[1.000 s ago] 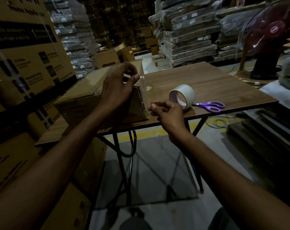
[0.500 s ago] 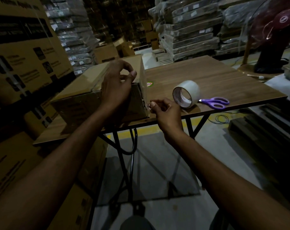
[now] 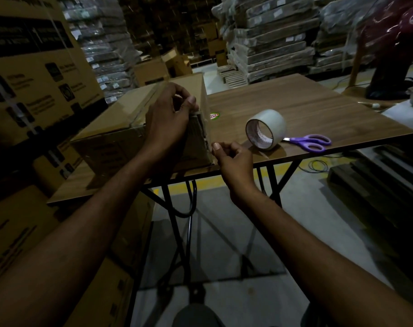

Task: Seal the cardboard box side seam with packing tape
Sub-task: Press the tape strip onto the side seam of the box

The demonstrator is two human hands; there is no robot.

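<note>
On table point(image 3: 318, 107), cardboard box point(image 3: 120, 128) at 9 o'clock of tape roll point(image 3: 266, 128). Over box's top near corner, left hand point(image 3: 170, 121) curled, thumb and forefinger pinching upper end of clear tape strip point(image 3: 206, 131) along side seam. At 5 o'clock of it, right hand point(image 3: 233, 161), fingers curled, pinching strip's lower end. At 3 o'clock of roll, scissors point(image 3: 311, 141).

A cardboard box point(image 3: 120, 128) sits on the left part of the worktop point(image 3: 318, 109), at its near edge. To its right stands a tape roll point(image 3: 271, 123) on edge, with scissors point(image 3: 311, 141) just right of it. A sticker point(image 3: 214, 115) lies between box and roll. The left hand point(image 3: 167, 119) rests on the box's top near-right corner. The right hand point(image 3: 233, 161) is below it at the same corner's foot, perhaps pinching a tape strip point(image 3: 209, 132). Stacked cartons point(image 3: 35, 74) stand left of the worktop and a fan point(image 3: 394, 55) behind its right end.
</note>
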